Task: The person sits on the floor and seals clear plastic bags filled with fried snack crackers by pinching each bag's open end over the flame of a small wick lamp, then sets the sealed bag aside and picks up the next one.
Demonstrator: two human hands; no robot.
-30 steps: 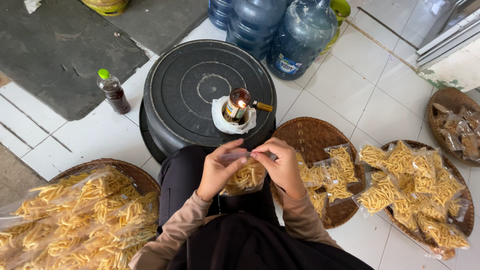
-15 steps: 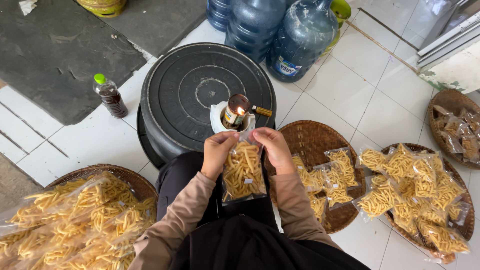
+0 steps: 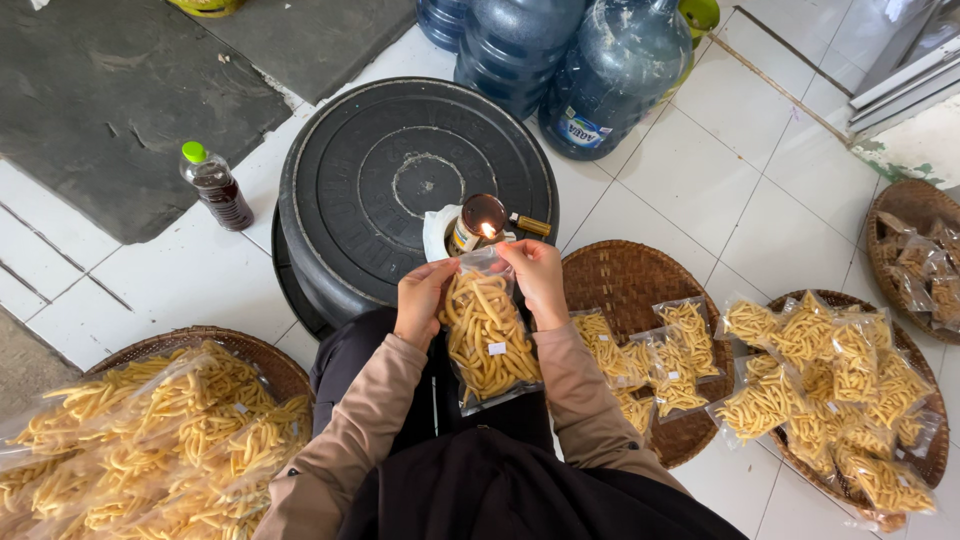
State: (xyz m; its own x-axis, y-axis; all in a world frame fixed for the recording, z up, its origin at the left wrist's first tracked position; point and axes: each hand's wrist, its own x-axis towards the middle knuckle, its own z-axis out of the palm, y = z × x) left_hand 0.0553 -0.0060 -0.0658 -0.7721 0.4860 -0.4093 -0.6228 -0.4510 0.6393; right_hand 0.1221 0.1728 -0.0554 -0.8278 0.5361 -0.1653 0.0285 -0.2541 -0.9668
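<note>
Fingers of left hand and right hand pinch a clear bag of yellow snack sticks

We look down in bright, even daylight; shadows under the drum and baskets stay soft. A small flame glows warm. Pale glare sits on the water jugs and white tiles. Focus is sharp, with wide-angle bending at the edges.

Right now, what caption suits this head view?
Both hands hold a snack bag up to a small flame.
</note>
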